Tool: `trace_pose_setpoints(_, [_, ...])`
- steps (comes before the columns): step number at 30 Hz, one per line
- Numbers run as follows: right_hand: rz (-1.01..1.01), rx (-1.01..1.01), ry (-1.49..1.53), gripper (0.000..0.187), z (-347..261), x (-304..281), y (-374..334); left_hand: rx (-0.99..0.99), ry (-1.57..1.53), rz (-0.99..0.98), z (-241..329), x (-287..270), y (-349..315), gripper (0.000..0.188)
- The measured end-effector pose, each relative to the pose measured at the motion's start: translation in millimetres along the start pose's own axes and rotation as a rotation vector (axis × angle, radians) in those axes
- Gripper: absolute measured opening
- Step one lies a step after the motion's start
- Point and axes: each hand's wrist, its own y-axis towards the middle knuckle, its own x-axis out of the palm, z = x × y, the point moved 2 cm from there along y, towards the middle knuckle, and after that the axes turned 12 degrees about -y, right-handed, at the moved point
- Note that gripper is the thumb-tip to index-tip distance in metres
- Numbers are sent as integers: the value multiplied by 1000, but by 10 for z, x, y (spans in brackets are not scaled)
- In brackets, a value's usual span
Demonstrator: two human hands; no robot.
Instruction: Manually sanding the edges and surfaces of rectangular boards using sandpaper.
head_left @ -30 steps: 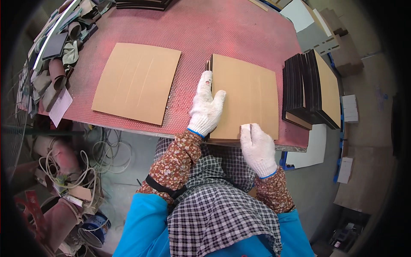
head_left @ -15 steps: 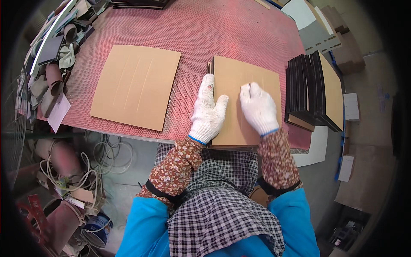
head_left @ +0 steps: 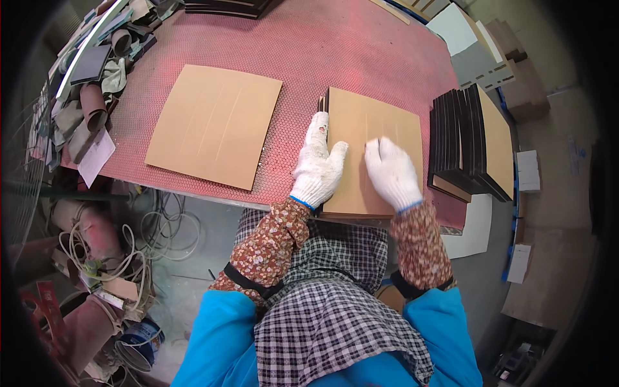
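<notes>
A tan panel (head_left: 351,164) with faint grooves lies on top of a small stack in front of me, dark edges showing at its far left corner. Along the left edge of this stack rests my left hand (head_left: 320,161), in a white knit glove, fingers stretched out and thumb over the panel. My right hand (head_left: 392,171), gloved the same, presses down on the panel with its fingers closed. Whatever those fingers may hold is hidden. To the left lies a second tan panel (head_left: 213,129) with similar long grooves.
At the table's right edge stand several dark-edged panels (head_left: 459,138) in a leaning stack. Sanding scraps and rolls (head_left: 93,106) are heaped along the left side. More dark panels (head_left: 225,8) sit at the far edge of the red mesh-topped table (head_left: 335,45). Hoses (head_left: 171,229) hang below left.
My right hand has slid a short way toward me along the panel. The left hand stays at the stack's left edge. The whole view has shifted slightly.
</notes>
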Motion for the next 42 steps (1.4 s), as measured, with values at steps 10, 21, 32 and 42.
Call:
trace_pose_setpoints(10, [248, -178, -329, 33, 360, -93, -1069, 119, 77, 78, 110, 40, -56, 63])
trace_pose_setpoints(21, [249, 342, 320, 40, 562, 98, -831, -11, 547, 194, 333, -345, -429, 48])
trace_pose_setpoints(32, [62, -57, 689, 42, -962, -159, -493, -28, 793, 487, 726, -2149, -221, 49])
trace_pose_setpoints(42, [2, -360, 395, 30, -1862, 315, -317, 69, 1224, 633, 606, -2737, -34, 53])
